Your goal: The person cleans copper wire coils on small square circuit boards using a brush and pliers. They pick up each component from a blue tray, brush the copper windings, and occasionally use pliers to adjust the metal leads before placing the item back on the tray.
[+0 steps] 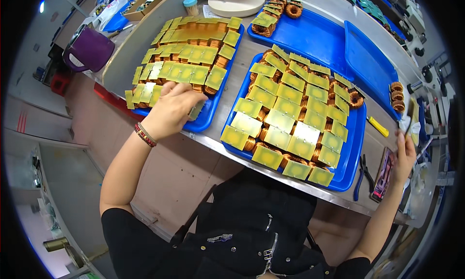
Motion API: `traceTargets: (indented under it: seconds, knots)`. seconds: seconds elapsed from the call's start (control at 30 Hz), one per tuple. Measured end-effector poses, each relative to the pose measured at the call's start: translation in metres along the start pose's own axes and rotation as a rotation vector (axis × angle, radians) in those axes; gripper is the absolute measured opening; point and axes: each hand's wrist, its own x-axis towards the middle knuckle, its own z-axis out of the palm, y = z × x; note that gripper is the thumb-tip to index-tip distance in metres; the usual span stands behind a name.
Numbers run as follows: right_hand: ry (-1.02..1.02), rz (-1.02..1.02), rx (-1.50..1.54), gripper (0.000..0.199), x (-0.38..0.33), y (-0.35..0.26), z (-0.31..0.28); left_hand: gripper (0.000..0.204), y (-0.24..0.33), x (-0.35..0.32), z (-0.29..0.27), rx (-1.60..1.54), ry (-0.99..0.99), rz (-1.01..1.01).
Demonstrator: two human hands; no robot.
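My left hand (pixel 173 109) reaches over the near right corner of the left blue tray (pixel 208 116). Its fingers are closed on a copper coil with a yellow plate (pixel 196 110), mostly hidden by the hand. Rows of similar yellow-plated coils (pixel 181 73) fill that tray. A second blue tray (pixel 356 138) beside it bears more plated coils (pixel 283 107), with a bare copper ring coil (pixel 356 99) at its right side. At the far right, my right hand (pixel 405 155) is raised with fingers curled next to a whitish item (pixel 406 122); what it holds is hard to make out.
Right of the middle tray lie a yellow-handled cutter (pixel 378 127), pliers (pixel 364 177) and a phone (pixel 383 175). Behind are a blue tray (pixel 310 34) with coils and another blue tray (pixel 370 61). A purple kettle (pixel 89 47), a blue-lidded jar (pixel 191 6) and a fan base (pixel 236 4) stand farther back.
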Motion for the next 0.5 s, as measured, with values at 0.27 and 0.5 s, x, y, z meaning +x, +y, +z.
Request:
traceTargets:
  seconds: [0.27, 0.5]
  knots:
    - [-0.209, -0.127, -0.211, 0.035, -0.114, -0.056, -0.042, 0.090, 0.061, -0.030, 0.001, -1.416, 0.692, -0.147]
    - [-0.724, -0.902, -0.328, 0.032, -0.187, -0.113, 0.041, 0.110, 0.168, -0.036, 0.040, -1.480, 0.332, 0.287]
